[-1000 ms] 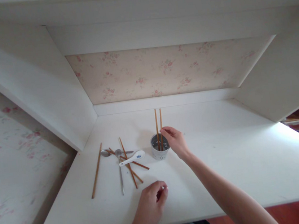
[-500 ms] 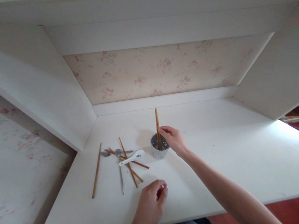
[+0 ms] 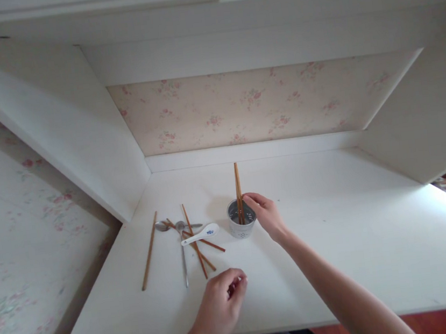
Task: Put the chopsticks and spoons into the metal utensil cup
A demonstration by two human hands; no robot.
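Two wooden chopsticks (image 3: 237, 184) stand upright in a grey metal utensil holder (image 3: 242, 232) with small holes in its wall. My right hand (image 3: 267, 213) is at the holder's right rim. Its thumb and index fingertips lie just beside the chopsticks, with a sliver of contact possible. Loosely curled and with nothing visible in it, my left hand (image 3: 225, 302) rests near the table's front edge. To its upper left lie several loose chopsticks (image 3: 149, 252), a white ceramic spoon (image 3: 201, 233) with a blue mark, a metal spoon (image 3: 162, 226) and another long-handled metal utensil (image 3: 184, 264), partly crossing one another.
The white tabletop (image 3: 340, 261) runs between a left side panel (image 3: 67, 126) and a right side panel (image 3: 417, 127). A shelf (image 3: 288, 4) overhangs the back, above a flowered wall (image 3: 256, 103).
My right fingers have shifted slightly right, off the chopsticks they overlapped before. The chopsticks stay standing in the holder. My left hand keeps about the same pose while the view tilts a little.
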